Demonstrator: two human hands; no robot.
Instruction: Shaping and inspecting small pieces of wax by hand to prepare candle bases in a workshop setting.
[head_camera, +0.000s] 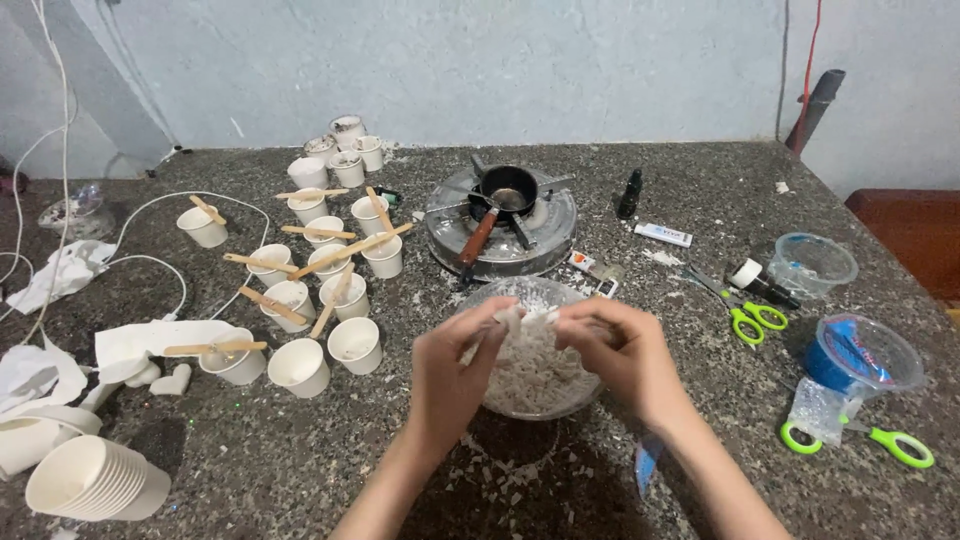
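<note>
Hands over the glass bowl (530, 390), which sits at about 6 o'clock from the burner (500, 225) on the dark stone table (700, 180). Bowl is full of white flakes (530, 375). I see my left hand (450, 375) curled at the bowl's 9 o'clock rim, fingers pinched on a white lump (525, 318) of the same stuff. Right hand (625, 360) comes in from 3 o'clock, fingertips closed on the other end of that lump (both grips partial, palms not visible). Lump is held just above the pile, near the bowl's 12 o'clock edge.

Burner carries a small black pan with a reddish handle (478, 238) pointing toward 7 o'clock. White paper cups (330, 260) cluster at 9 o'clock from the burner, several with wooden sticks (350, 245) laid across them. Stack of empty cups (95, 480) lies on its side at far 8 o'clock. Green-handled scissors (750, 315) at 3 o'clock from the bowl, a second pair (880, 440) at 4 o'clock, beside a clear tub with something blue in it (865, 350). Small dark dropper bottle (629, 195) just right of the burner. Loose flakes scattered on the table under my wrists.
</note>
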